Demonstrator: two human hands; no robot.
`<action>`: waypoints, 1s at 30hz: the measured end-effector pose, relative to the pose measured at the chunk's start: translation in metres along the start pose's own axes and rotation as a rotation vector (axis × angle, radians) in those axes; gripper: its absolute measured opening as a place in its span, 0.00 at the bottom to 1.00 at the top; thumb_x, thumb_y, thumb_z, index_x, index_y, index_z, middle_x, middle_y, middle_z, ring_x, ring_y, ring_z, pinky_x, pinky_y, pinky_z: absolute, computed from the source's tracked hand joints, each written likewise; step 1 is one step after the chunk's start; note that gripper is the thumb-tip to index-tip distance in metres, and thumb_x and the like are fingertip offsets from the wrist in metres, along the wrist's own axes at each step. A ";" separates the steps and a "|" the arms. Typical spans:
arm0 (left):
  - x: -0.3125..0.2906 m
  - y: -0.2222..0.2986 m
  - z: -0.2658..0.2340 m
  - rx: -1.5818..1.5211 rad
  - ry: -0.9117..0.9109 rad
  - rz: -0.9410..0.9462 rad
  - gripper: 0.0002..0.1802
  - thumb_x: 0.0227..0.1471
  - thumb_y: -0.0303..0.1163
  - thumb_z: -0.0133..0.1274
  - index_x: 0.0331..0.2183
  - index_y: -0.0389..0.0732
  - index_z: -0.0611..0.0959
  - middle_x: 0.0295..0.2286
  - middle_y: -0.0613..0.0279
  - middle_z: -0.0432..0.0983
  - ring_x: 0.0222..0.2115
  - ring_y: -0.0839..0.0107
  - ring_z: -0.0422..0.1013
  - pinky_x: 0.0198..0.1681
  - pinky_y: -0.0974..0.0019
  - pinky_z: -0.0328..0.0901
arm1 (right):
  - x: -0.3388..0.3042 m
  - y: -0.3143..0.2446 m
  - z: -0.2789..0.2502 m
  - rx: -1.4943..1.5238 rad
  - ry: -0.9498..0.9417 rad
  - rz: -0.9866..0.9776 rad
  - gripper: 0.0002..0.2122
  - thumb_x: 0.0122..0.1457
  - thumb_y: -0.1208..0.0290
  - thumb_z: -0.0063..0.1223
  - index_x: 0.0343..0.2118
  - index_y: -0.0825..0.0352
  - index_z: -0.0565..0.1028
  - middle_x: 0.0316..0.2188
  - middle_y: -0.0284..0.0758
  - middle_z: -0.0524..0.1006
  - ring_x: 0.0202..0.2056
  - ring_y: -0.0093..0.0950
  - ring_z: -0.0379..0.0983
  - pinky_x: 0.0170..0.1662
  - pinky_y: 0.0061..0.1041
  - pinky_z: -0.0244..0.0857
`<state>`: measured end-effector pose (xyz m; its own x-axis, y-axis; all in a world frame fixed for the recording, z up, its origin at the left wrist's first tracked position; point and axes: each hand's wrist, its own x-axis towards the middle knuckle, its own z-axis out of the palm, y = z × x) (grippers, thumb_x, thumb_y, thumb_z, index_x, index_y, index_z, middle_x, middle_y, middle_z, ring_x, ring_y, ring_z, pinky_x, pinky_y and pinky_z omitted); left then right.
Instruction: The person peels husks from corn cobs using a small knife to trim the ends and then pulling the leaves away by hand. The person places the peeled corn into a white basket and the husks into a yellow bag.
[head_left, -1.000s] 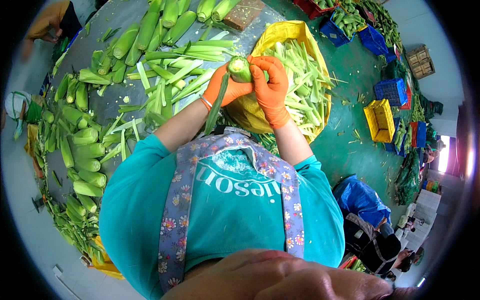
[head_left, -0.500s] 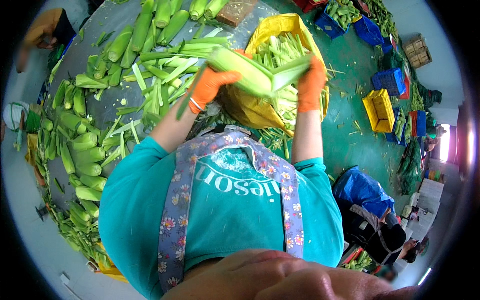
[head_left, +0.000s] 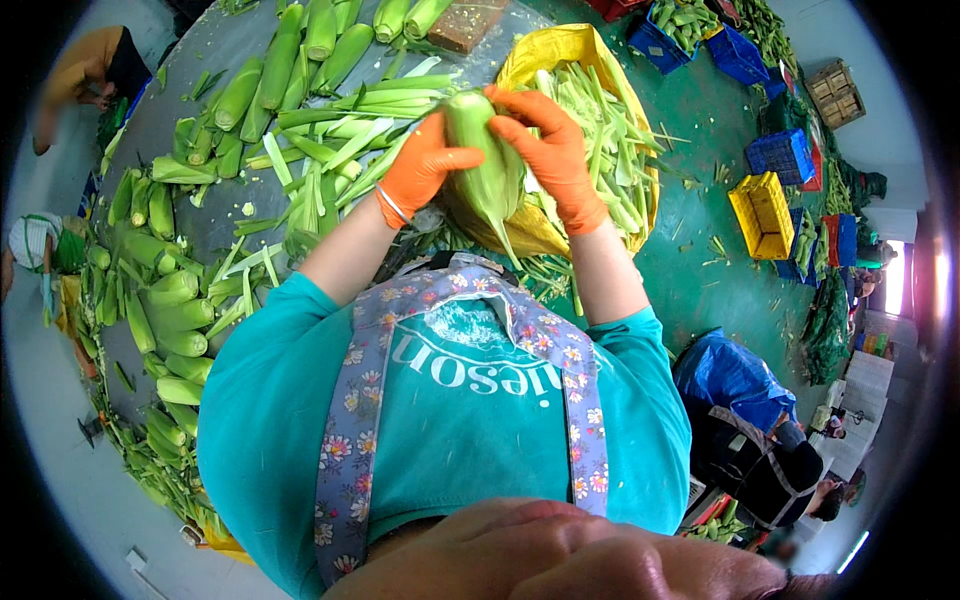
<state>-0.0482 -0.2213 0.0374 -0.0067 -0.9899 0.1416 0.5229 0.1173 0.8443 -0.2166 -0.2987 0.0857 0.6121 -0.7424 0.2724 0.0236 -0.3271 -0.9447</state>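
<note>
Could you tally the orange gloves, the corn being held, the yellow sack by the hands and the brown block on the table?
Orange gloves, on the left hand and right hand: 2
Held ear of corn: 1
Yellow sack: 1
Brown block: 1
Total: 5

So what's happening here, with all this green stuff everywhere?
A person in orange gloves is handling an ear of corn, green leaves still around it. The left hand grips its side, and the right hand has fingers at its upper end; the narrow tip points back toward the person. To the right, a yellow sack holds loose leaves. On the grey table, more ears lie to the left, near scattered strips.
</note>
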 end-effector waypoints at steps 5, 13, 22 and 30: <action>-0.005 -0.014 0.000 0.384 0.044 0.055 0.35 0.51 0.34 0.61 0.56 0.36 0.66 0.51 0.59 0.68 0.51 0.70 0.65 0.56 0.64 0.59 | -0.009 0.010 0.009 -0.060 0.096 -0.187 0.09 0.53 0.79 0.61 0.38 0.69 0.81 0.35 0.35 0.78 0.37 0.25 0.73 0.40 0.23 0.66; -0.009 -0.024 -0.005 0.424 0.058 0.110 0.35 0.50 0.38 0.64 0.54 0.35 0.69 0.50 0.61 0.69 0.51 0.71 0.65 0.56 0.63 0.60 | -0.011 0.012 0.021 -0.616 0.218 -0.529 0.07 0.50 0.81 0.59 0.33 0.68 0.77 0.29 0.39 0.75 0.30 0.36 0.73 0.33 0.30 0.67; -0.013 -0.003 0.004 0.321 0.041 0.041 0.34 0.48 0.36 0.66 0.53 0.34 0.71 0.48 0.59 0.73 0.48 0.73 0.68 0.55 0.66 0.62 | -0.005 0.031 0.008 -0.669 0.221 -0.528 0.06 0.50 0.82 0.56 0.30 0.67 0.71 0.26 0.38 0.74 0.24 0.33 0.71 0.29 0.29 0.66; -0.011 0.022 -0.008 0.268 0.145 0.169 0.34 0.51 0.29 0.62 0.56 0.32 0.66 0.53 0.53 0.70 0.52 0.67 0.67 0.57 0.64 0.61 | -0.013 0.171 -0.093 -1.016 0.570 -0.031 0.06 0.55 0.68 0.55 0.30 0.65 0.75 0.26 0.42 0.77 0.28 0.41 0.74 0.33 0.38 0.68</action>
<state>-0.0298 -0.2086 0.0502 0.1923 -0.9535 0.2322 0.2635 0.2781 0.9237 -0.2943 -0.3991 -0.0622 0.1724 -0.7967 0.5793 -0.7696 -0.4760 -0.4256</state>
